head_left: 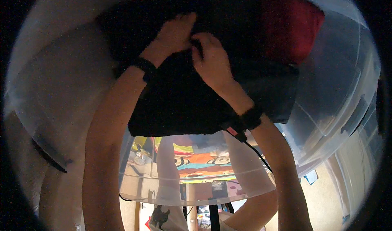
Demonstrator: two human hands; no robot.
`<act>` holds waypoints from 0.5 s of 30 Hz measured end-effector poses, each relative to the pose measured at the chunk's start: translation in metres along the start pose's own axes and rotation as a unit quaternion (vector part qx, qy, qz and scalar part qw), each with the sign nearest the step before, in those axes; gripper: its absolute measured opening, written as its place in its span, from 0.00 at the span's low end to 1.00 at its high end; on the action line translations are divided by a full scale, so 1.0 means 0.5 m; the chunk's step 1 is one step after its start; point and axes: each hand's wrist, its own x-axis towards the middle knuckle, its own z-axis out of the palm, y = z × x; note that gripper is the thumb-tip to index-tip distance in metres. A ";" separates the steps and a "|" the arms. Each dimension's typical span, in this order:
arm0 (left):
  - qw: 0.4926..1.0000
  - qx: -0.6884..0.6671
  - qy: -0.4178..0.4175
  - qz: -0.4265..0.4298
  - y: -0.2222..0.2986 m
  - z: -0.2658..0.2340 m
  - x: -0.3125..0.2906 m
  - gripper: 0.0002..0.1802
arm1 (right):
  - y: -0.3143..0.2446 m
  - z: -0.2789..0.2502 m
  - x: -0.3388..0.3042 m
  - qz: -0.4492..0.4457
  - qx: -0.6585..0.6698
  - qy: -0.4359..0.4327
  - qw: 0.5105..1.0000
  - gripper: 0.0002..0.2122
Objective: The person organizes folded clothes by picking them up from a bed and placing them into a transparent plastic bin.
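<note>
A folded black cloth, perhaps a garment, lies inside a clear plastic bin. Over its far part my left hand is closed, its fingertips lost in shadow against the dark fabric. Close by on the right, my right hand curls thumb and fingers into a pinch on the black cloth. The two hands nearly meet at the fingertips. A dark red cloth lies at the far right beside the black fabric. The deep shadow hides where one dark piece ends and another begins.
The bin's near rim crosses below the cloth, between my forearms. Dark bands circle both wrists, and a black cable runs from the right one. Through the bin's wall a brightly patterned cloth shows.
</note>
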 end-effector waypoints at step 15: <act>0.999 0.035 0.022 -0.022 0.023 -0.015 -0.018 0.29 | -0.009 -0.030 0.036 -0.120 -0.214 -0.018 0.969 0.16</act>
